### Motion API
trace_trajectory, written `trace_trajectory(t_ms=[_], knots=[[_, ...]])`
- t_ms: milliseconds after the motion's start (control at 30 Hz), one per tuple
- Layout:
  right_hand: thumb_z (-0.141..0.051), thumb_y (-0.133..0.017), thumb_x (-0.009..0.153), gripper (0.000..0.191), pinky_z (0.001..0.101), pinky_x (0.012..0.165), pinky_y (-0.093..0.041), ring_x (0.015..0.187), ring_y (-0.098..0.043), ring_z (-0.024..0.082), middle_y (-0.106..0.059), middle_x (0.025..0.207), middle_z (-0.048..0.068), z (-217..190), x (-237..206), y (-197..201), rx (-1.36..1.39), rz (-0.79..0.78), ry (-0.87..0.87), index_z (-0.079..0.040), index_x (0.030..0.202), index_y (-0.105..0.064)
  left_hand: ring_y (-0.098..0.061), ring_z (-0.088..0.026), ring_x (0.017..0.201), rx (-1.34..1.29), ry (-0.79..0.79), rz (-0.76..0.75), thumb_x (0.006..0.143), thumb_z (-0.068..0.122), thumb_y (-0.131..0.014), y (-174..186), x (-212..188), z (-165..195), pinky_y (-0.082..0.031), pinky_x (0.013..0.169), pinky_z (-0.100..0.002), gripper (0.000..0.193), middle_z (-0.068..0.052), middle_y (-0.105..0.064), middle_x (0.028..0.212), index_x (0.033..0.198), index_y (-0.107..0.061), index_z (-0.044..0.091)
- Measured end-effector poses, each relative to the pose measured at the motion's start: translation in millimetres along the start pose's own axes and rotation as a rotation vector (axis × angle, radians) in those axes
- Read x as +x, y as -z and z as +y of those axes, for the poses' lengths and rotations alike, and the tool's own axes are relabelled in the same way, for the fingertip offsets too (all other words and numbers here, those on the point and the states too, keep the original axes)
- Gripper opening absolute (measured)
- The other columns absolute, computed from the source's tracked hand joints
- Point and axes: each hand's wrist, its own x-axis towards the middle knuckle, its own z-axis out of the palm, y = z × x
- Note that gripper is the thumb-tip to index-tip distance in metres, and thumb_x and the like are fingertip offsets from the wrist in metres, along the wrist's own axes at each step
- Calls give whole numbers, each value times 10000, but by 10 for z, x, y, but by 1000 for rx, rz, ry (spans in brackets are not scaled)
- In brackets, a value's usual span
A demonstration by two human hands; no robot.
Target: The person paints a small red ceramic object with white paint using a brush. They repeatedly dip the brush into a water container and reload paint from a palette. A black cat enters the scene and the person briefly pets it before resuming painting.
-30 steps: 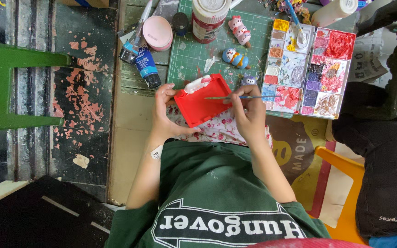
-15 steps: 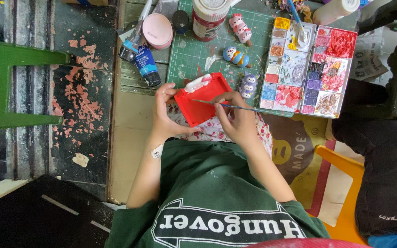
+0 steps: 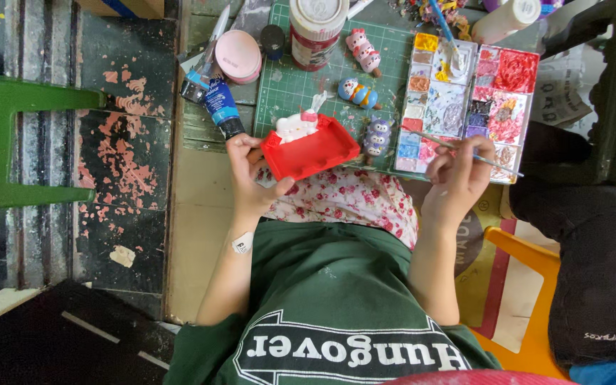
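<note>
Red tray [image 3: 309, 151] is sitting clamped in our left hand [image 3: 251, 178]; our right hand [image 3: 458, 178] is pinching a brush [image 3: 458, 148] over the palette [image 3: 465, 100].

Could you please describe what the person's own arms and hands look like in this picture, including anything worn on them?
Both arms are bare from the short sleeves of a dark green T-shirt down. The left hand and right hand wear no gloves, and no rings or watch can be made out. A small white sticker or patch with a dark mark sits on the left forearm just below the wrist.
</note>
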Motion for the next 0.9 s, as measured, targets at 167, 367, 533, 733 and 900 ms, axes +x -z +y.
trace_trajectory(t_ms=[167,367,533,733,900], knots=[[-169,-530,1184,110,232,550,-328,642,-481,114,-588,993,112,18,30,212,74,56,-24,-63,1197,-507,-622,-234,1286,-32,-11,-4,772,289,-929,-13,17,26,-540,1097,-404,889,-90,-466,1305,1377,-310,86],[-163,-511,1169,99,246,568,-369,616,-493,120,-618,990,138,47,-149,268,36,65,-70,-66,1171,-492,-638,-236,1239,13,-48,-29,720,358,-956,5,30,21,-551,1051,-399,924,-85,-486,1263,1345,-337,75],[-152,-506,1169,78,242,566,-367,614,-504,119,-623,953,123,46,-267,285,-3,12,-50,-76,1181,-495,-652,-241,1221,28,-60,-33,701,388,-966,12,48,21,-556,1034,-392,939,-80,-495,1246,1336,-349,77],[-166,-522,1179,80,245,547,-357,608,-498,115,-631,903,98,-63,-226,495,-48,101,6,-90,1190,-498,-651,-240,1222,26,-72,-27,705,399,-973,15,78,30,-556,1011,-385,931,-76,-491,1243,1324,-353,83],[-185,-531,1182,98,246,554,-353,616,-501,122,-640,910,108,-90,-207,578,-60,129,37,-92,1197,-504,-666,-227,1171,-4,-60,-25,693,432,-973,9,86,38,-568,932,-360,941,-69,-504,1222,1310,-350,90]])
